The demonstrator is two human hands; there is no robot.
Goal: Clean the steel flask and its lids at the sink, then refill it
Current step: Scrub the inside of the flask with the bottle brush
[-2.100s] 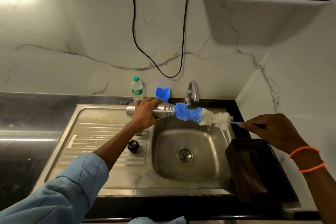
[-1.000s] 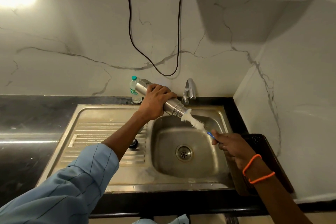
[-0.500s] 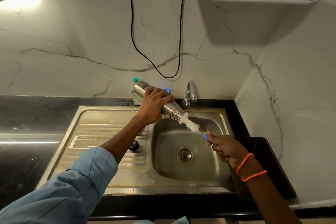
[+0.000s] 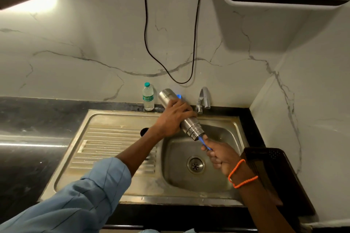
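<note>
Steel sink [image 4: 121, 159] basin is lying under my hands, so drips are falling where they should. My right hand [image 4: 220, 157] is gripping the blue brush handle [image 4: 203, 143], bristles buried in the steel flask [image 4: 181, 115]; my left hand [image 4: 173, 120] is wrapping the flask's body, mouth tilted down over the basin. I'm thinking: keep brush and neck in line, twist, stroke fully, tap [image 4: 203, 98] close behind for rinsing.

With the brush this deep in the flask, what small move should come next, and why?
Probably draw the brush handle back out a little with the right hand. Only the blue handle shows outside the mouth of the flask, which the left hand grips tilted mouth-down over the sink. A return stroke scrubs inside.
</note>
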